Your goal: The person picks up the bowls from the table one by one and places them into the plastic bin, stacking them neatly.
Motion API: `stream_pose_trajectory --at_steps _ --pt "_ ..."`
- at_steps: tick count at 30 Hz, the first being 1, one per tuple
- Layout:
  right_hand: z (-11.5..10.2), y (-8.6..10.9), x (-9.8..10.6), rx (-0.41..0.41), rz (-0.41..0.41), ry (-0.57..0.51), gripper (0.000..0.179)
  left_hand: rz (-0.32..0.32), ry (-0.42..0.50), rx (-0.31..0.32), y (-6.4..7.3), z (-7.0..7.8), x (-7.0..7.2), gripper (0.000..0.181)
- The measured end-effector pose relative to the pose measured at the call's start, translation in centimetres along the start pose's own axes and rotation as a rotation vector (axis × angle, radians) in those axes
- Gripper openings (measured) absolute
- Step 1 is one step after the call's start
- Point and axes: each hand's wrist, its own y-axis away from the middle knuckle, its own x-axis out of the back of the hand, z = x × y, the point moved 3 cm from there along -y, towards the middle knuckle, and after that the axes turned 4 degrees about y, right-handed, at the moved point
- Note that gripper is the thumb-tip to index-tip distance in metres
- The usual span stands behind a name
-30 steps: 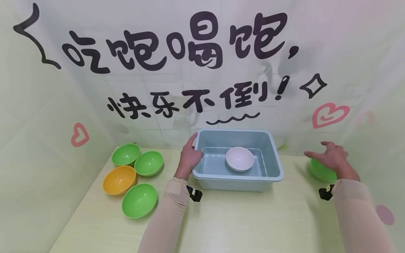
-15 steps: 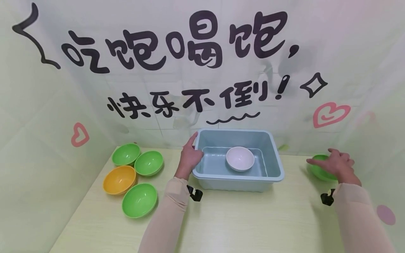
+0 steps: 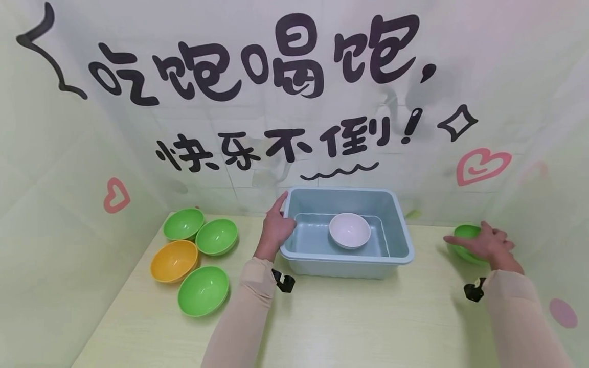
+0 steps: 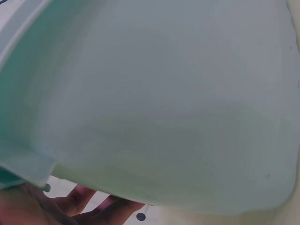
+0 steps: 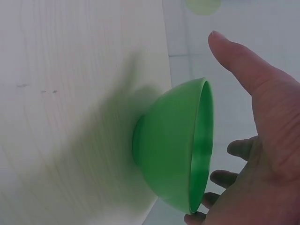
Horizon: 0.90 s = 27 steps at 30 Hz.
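With its thumb over the rim, my left hand [image 3: 275, 228] grips the left end of a light blue plastic tub [image 3: 338, 269]. Its fingers [image 4: 112, 212] show beyond the tub's outer wall in the left wrist view. A white bowl [image 3: 349, 231] stands upright inside the tub. At the far right, my right hand [image 3: 489, 243] is spread above a green bowl [image 3: 465, 231], hiding part of it. The right wrist view shows this green bowl [image 5: 171, 145] upright on the table, thumb raised apart from it and the lower fingertips right at its rim.
On the left of the pale wooden table [image 3: 331, 322] sit an orange bowl [image 3: 173, 261] and three green bowls, the nearest green bowl [image 3: 203, 291] towards the front. A printed white curtain [image 3: 257, 112] encloses the back and sides.
My right hand has shifted slightly down over the green bowl, and more of the bowl's rim shows behind it. My left hand and the tub have stayed in place.
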Motion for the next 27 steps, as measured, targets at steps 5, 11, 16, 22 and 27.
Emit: stream_pose_trajectory --at_steps 5,11,16,22,27 --pt "-0.2 -0.2 -0.2 -0.005 -0.01 -0.016 0.136 0.0 0.001 0.003 0.0 0.0 0.0 0.088" --pt "0.0 -0.3 -0.6 -0.038 0.0 -0.028 0.132 0.0 0.0 -0.001 0.0 0.0 0.1 0.088" --pt "0.3 -0.3 -0.8 -0.052 0.02 -0.044 0.131 0.001 0.0 -0.001 -0.1 0.1 0.1 0.087" --pt "0.4 -0.1 -1.1 -0.069 0.041 -0.066 0.129 -0.006 0.007 0.011 0.0 0.1 0.1 0.087" --pt "0.4 0.0 -1.2 -0.07 0.04 -0.078 0.128 -0.006 0.008 0.016 0.1 0.1 0.0 0.087"
